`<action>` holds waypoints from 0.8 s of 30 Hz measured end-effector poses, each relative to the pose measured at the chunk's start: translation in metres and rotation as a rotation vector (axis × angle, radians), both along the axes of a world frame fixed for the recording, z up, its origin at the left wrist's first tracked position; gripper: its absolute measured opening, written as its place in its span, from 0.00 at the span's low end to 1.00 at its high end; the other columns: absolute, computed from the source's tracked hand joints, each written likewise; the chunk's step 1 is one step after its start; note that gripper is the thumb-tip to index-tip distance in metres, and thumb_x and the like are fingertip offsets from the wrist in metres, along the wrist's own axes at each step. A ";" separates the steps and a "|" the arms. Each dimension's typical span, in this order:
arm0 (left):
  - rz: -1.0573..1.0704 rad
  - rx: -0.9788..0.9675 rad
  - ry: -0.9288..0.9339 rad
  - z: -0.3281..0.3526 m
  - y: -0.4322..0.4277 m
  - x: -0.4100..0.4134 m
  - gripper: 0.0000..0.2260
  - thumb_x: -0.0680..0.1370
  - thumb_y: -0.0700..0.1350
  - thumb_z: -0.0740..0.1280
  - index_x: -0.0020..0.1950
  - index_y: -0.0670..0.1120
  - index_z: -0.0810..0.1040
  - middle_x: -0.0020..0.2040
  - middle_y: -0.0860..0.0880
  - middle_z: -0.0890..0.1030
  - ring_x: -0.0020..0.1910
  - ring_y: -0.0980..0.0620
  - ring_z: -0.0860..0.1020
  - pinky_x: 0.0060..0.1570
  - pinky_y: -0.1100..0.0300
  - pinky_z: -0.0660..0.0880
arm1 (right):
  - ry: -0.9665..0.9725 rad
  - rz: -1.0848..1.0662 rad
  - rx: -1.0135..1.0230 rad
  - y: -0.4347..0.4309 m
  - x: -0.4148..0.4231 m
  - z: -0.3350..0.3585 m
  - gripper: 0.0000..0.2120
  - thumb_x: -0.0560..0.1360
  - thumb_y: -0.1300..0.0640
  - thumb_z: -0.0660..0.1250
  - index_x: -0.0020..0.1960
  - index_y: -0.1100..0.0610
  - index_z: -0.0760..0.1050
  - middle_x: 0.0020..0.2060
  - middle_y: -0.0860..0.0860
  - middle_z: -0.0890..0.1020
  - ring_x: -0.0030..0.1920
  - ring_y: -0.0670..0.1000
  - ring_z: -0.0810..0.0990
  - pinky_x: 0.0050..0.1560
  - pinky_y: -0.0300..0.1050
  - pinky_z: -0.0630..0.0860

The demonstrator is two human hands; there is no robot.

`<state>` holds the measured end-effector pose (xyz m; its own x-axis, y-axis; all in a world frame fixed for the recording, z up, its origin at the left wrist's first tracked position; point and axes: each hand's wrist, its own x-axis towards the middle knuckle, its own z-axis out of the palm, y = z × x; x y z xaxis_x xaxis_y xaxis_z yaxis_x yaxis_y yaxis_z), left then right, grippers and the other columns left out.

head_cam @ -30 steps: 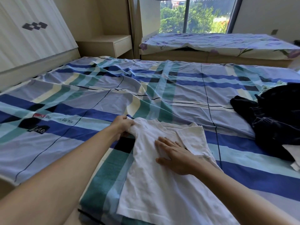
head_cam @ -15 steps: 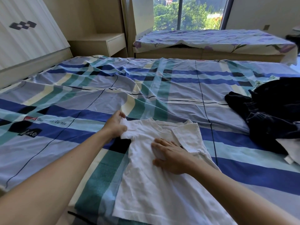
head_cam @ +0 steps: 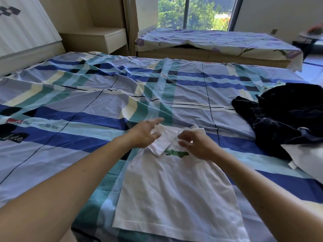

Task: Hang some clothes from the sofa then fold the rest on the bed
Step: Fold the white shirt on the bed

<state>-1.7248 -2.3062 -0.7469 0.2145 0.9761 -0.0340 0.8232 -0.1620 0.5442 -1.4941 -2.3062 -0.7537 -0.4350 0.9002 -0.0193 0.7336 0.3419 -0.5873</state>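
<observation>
I see a tall window point(head_cam: 192, 13) straight ahead, 2 panes split by a dark frame, with green trees outside and bright daylight coming in. Below it a low wooden platform point(head_cam: 209, 55) carries a floral sheet point(head_cam: 218, 41). On the left, a pale bedside cabinet point(head_cam: 104, 35) stands against the beige wall point(head_cam: 73, 13), beside a white ribbed panel point(head_cam: 26, 32).

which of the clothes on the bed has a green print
The white shirt lying flat in front, green crocodile on its chest; the dark heap at right shows none.
</observation>
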 end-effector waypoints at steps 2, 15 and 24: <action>-0.071 0.004 0.173 -0.017 0.001 -0.003 0.27 0.83 0.49 0.64 0.81 0.52 0.60 0.80 0.47 0.61 0.80 0.48 0.57 0.77 0.55 0.57 | 0.088 -0.092 0.056 0.007 0.010 -0.001 0.07 0.79 0.60 0.68 0.55 0.57 0.83 0.50 0.53 0.84 0.50 0.53 0.81 0.54 0.47 0.76; 0.131 0.035 0.197 -0.037 0.018 0.002 0.19 0.80 0.53 0.67 0.69 0.47 0.74 0.71 0.43 0.69 0.70 0.41 0.68 0.71 0.49 0.65 | -0.030 -0.384 -0.157 0.043 0.026 -0.042 0.49 0.70 0.48 0.78 0.82 0.51 0.53 0.80 0.56 0.53 0.78 0.58 0.58 0.78 0.53 0.59; 0.531 -0.342 -0.666 -0.028 0.051 -0.003 0.21 0.68 0.39 0.78 0.59 0.38 0.79 0.52 0.40 0.83 0.48 0.41 0.84 0.49 0.44 0.83 | 0.577 -0.519 -0.478 0.067 0.046 -0.023 0.17 0.68 0.72 0.73 0.56 0.67 0.81 0.50 0.65 0.85 0.51 0.66 0.84 0.53 0.62 0.82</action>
<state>-1.7273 -2.2553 -0.7744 -0.1803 0.9117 -0.3692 0.2426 0.4049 0.8816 -1.4477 -2.2392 -0.7762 -0.0356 0.9377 -0.3456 0.2756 -0.3232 -0.9053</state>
